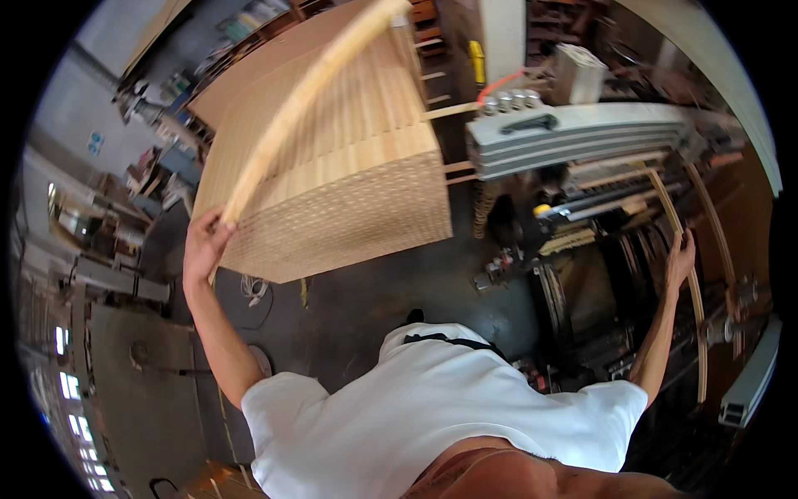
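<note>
Head view: person at the end of a timber stack, arms spread wide, one hand to each side.
Left hand (205, 245): fingers and thumb clamped on the pale strip (291, 116), close to its near end.
Pale strip: slants up and away across the front of the stack; far end reaches the upper edge of the view. Whether it touches the timber beneath cannot be told.
Right hand (681, 256): fingers closed round the thin strip (699, 320), part way along its length; whether any weight is carried cannot be told.
Thin strip: stands out at the far right, beside the metalwork, well apart from the stack.
Timber stack (337, 220): many strips in close layers, cut ends facing the person.
Grey clamp beam (582, 125): right of the stack, silver knobs (511, 101) on top.
Handling, pale strip: judged end-heavy at this grip; a hold nearer its middle would steady the far end.
Handling, thin strip: likely to flex; advise lifting slowly and clear of the metalwork.
Clearance: swing neither length until both far ends have been sighted.
Footing: white cable (255, 289) on the floor (353, 320) near the stack; advise stepping round it.
</note>
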`<state>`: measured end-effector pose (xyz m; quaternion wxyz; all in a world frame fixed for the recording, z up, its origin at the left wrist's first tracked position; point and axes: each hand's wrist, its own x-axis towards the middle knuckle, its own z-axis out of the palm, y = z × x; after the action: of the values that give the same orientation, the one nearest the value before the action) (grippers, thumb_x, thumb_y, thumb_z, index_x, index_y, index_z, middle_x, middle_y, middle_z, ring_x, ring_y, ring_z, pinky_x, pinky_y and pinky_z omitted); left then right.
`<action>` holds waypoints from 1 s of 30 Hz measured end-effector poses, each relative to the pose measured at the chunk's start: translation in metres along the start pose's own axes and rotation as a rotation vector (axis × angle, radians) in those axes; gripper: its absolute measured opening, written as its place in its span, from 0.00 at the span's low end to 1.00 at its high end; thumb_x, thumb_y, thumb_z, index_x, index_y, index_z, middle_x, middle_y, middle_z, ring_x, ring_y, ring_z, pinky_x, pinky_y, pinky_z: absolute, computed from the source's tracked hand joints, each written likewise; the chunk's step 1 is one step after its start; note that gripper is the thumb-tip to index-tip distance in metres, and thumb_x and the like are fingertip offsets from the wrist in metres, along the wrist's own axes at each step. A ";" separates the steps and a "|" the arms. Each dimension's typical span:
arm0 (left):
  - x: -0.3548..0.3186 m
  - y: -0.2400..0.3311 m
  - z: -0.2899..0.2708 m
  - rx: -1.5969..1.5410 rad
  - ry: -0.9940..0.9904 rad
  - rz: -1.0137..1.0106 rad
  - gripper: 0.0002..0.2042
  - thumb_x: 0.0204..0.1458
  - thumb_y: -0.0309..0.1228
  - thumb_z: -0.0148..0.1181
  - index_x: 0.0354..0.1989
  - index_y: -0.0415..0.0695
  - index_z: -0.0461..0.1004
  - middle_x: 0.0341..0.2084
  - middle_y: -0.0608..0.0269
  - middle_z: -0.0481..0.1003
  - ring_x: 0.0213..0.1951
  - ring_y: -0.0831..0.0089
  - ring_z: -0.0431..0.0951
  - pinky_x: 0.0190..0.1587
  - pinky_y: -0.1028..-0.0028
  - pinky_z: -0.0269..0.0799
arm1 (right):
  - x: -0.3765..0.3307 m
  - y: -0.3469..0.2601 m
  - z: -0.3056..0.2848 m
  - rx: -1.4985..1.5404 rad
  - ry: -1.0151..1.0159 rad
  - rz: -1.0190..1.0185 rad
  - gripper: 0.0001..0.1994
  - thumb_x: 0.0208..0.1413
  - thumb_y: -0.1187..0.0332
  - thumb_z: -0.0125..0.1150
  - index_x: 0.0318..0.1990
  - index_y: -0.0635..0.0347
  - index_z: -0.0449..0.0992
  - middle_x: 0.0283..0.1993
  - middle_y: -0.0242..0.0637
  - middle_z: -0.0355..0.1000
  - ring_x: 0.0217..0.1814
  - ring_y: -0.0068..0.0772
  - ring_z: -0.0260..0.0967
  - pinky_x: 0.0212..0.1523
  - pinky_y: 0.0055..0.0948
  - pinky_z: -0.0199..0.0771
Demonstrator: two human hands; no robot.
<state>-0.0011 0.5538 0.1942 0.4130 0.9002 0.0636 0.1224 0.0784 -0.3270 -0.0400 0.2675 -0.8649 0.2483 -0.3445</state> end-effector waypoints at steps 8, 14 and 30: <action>0.144 -0.146 -0.104 -0.106 0.234 -0.150 0.12 0.57 0.34 0.60 0.40 0.37 0.79 0.31 0.66 0.78 0.31 0.78 0.75 0.37 0.75 0.70 | -0.150 -0.145 0.095 0.410 -0.391 0.084 0.19 0.61 0.66 0.60 0.55 0.70 0.73 0.53 0.46 0.75 0.56 0.34 0.71 0.56 0.31 0.70; 0.273 -0.294 -0.158 0.219 0.288 -0.310 0.18 0.49 0.36 0.64 0.42 0.34 0.80 0.36 0.53 0.81 0.39 0.66 0.80 0.38 0.66 0.74 | -0.253 -0.208 0.145 0.432 -0.498 0.200 0.15 0.58 0.72 0.59 0.49 0.74 0.75 0.40 0.39 0.77 0.40 0.25 0.72 0.43 0.25 0.72; 0.430 -0.352 -0.110 0.266 0.186 -0.284 0.30 0.48 0.46 0.58 0.52 0.30 0.73 0.50 0.43 0.76 0.55 0.55 0.75 0.56 0.66 0.68 | -0.408 -0.217 0.118 0.367 -0.439 0.499 0.16 0.61 0.64 0.59 0.49 0.70 0.75 0.30 0.30 0.72 0.29 0.18 0.65 0.28 0.20 0.64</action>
<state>0.3780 0.9559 0.0680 0.2961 0.9136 0.2431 0.1359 -0.0435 0.1174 -0.1643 0.5406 -0.7687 0.3222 -0.1141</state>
